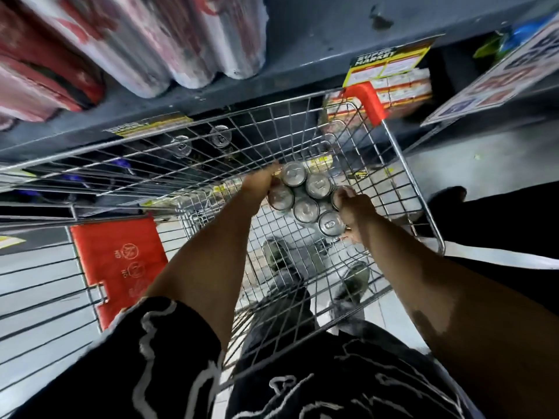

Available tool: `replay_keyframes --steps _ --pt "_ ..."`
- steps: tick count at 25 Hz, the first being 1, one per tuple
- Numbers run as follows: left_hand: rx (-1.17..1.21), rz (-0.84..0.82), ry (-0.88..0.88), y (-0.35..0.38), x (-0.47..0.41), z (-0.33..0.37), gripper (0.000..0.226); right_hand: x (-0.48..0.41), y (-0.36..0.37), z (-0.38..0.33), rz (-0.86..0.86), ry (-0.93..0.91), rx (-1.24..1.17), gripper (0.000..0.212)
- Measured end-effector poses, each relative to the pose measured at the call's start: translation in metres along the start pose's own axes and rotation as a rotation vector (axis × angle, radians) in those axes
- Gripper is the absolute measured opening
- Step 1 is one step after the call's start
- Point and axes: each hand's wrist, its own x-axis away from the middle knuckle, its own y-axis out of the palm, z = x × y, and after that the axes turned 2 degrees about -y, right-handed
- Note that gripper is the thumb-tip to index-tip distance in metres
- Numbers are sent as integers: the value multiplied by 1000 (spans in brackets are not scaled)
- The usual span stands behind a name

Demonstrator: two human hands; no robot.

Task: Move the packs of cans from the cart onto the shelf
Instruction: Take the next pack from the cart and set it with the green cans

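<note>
A pack of silver-topped cans [305,201] sits inside the wire cart [420,204], seen from above. My left hand [262,184] grips the pack's far-left side, fingers wrapped over its edge. My right hand [352,207] holds the pack's right side, covering part of one can. The dark grey shelf [302,77] runs across the top, right behind the cart. On it stand red and white can packs [169,46] at the upper left. Two more can tops [201,142] show through the cart's far wire wall on a lower shelf level.
The cart has a red corner guard [370,101] and a red folded child-seat flap [121,264]. Yellow price tags [387,63] hang on the shelf edge. Boxed goods [402,86] sit on a lower shelf at right. My shoes [281,255] show through the cart floor.
</note>
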Motion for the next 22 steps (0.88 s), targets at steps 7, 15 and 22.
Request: replay_keyframes --steps 7,15,22 --pt "255 -8 97 -22 71 7 20 59 -51 -34 -96 -270 198 38" --pt "162 -7 615 -13 217 128 42 162 -157 -124 165 -700 -207 18" --pt "238 128 691 21 231 216 74 134 -196 -240 287 -862 -145 60"
